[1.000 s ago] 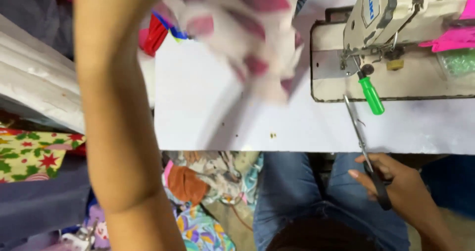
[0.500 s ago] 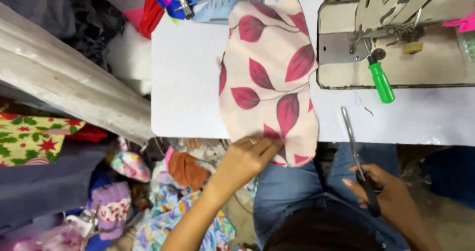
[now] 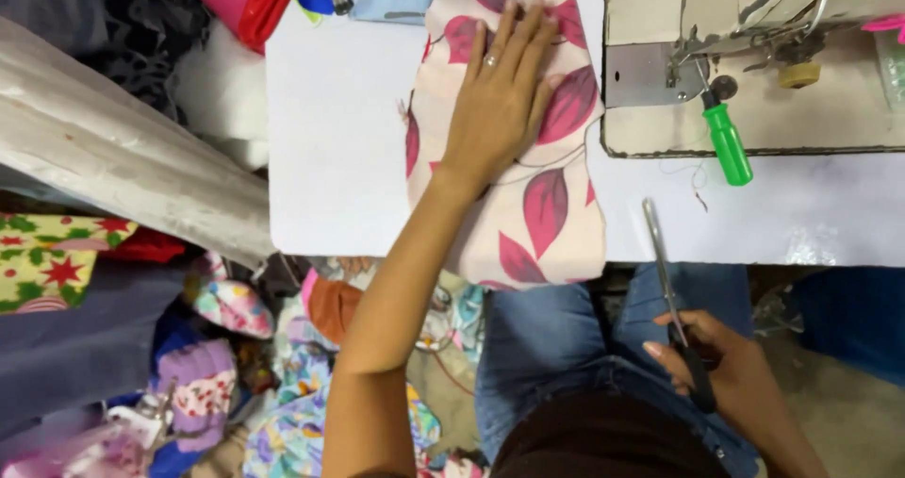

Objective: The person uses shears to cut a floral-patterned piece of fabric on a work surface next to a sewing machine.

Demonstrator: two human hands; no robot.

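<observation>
From the head camera, the left hand [image 3: 500,110] lies flat and spread (no grip, just palm pressure) on the leaf-print fabric [image 3: 542,209], which rests on the white table [image 3: 339,148] left of the sewing machine [image 3: 754,54], its near edge drooping over the table's rim. The right hand [image 3: 726,374], near the lap, is clenched around the scissors [image 3: 674,299], blades apparently closed. The cloth looks light, soft and floppy, likely best pinched at an edge or corner.

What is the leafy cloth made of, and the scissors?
The leafy cloth looks like thin, matte woven fabric: it lies soft and droops over the table edge. The scissors in the right hand seem metal-bladed, grey and slightly shiny, with dark, probably plastic handles.
</observation>
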